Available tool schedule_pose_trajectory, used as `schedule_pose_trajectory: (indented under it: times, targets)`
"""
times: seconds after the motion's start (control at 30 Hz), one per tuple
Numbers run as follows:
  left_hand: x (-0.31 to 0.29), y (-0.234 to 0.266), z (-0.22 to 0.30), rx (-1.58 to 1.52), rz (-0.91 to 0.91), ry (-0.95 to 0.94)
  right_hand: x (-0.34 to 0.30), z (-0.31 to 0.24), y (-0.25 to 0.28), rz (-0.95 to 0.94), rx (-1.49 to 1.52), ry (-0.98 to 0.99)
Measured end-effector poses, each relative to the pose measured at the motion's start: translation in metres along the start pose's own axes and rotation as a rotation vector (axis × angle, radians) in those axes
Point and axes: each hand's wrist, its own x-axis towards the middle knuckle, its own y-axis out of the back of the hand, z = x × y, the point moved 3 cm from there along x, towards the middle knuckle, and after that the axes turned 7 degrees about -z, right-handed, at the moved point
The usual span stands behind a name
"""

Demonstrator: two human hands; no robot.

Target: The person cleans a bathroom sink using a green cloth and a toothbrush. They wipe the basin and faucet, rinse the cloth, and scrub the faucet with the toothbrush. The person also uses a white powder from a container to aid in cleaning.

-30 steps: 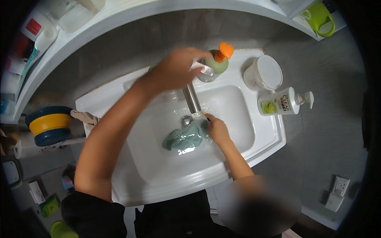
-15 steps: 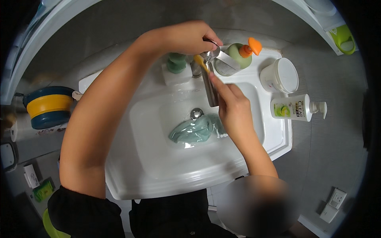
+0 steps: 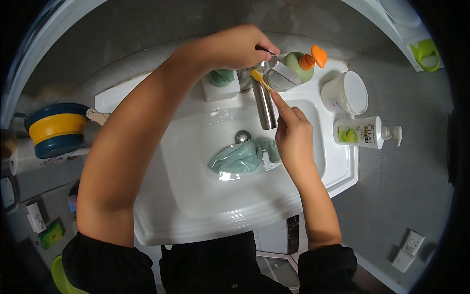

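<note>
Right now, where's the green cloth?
In the head view, the green cloth lies in the sink, on the near side of the drain, left of the right hand.

dim indoor light; glare glints on the metal tap, the wet cloth near the centre and the sink rim toward six o'clock. a shelf bows near one o'clock; corners fall black.

Big dark letters stand out on the white bottle, just below its pump, with smaller print under them. From where I stand, the marks on the white box and the green packet at left are too small to read.
</note>
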Motion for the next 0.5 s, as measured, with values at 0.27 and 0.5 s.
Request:
schedule_pose_trajectory:
  times: [0.27, 0.5]
  targets:
    - [0.0, -0.002, 0.005, 0.023, 0.027, -0.012, 0.003, 0.014, -0.001, 0.01, 0.147, 0.039]
    - [-0.002, -0.009, 0.004, 0.087, 0.123, -0.077, -0.018, 0.005, 0.003, -0.175, 1.289, -0.518]
